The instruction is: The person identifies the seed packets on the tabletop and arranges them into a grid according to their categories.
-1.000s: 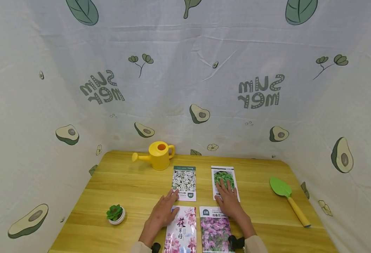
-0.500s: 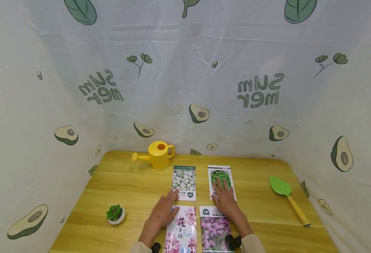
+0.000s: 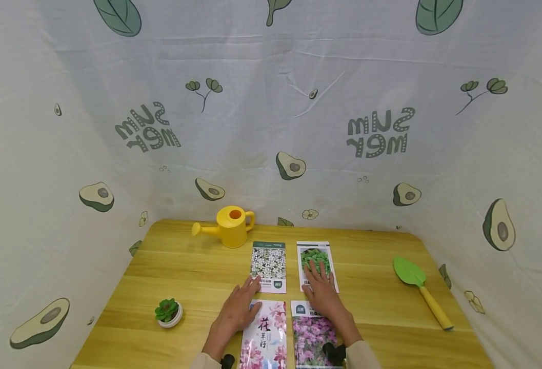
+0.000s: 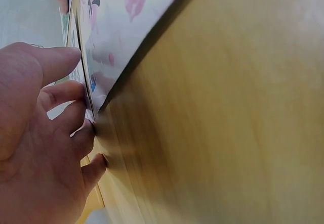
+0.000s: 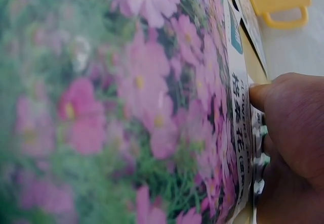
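Four seed packets would be several: a white-flower seed packet [image 3: 268, 261] lies at the back, and my left hand [image 3: 239, 310] rests its fingertips on that packet's near left corner. The thumb of this hand lies at the top edge of the pink-blossom seed packet [image 3: 265, 333]. To the right, my right hand [image 3: 325, 296] spreads its straight fingers over the green-leaf seed packet [image 3: 316, 256]. Below it lies the purple-flower seed packet [image 3: 314, 335], partly covered by the right wrist; it fills most of the right wrist view.
A yellow watering can [image 3: 232, 228] stands at the back edge of the wooden table [image 3: 183, 271]. On the left sits a small potted succulent [image 3: 168, 311]. A green trowel [image 3: 409, 271] with a yellow handle lies on the right. Printed cloth [image 3: 252, 128] hangs behind.
My right hand has slid left, carrying the green-leaf seed packet with it toward the white-flower packet. The left hand has stayed in place.
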A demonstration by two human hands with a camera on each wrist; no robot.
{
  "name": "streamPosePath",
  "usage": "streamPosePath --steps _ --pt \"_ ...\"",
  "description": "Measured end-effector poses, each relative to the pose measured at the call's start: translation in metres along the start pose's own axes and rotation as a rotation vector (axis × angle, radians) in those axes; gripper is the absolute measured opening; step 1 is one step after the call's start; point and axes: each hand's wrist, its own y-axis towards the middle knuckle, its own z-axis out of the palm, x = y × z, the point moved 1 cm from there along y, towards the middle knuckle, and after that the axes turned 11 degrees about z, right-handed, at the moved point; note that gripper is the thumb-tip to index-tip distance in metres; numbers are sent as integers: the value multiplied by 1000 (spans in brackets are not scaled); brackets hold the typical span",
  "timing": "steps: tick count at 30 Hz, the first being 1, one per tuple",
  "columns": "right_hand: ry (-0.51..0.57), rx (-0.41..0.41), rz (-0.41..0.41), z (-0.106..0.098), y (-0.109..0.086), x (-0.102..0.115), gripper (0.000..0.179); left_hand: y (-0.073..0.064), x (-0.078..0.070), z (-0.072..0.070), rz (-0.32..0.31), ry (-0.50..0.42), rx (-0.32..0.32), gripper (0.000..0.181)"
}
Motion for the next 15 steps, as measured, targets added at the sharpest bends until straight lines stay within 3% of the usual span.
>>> streamPosePath --steps 7,15 --pt "-29 23 54 2 1 9 59 -1 -2 -1 -3 -7 0 44" --pt "-5 22 22 6 -2 17 59 -1 0 1 21 9 -22 43"
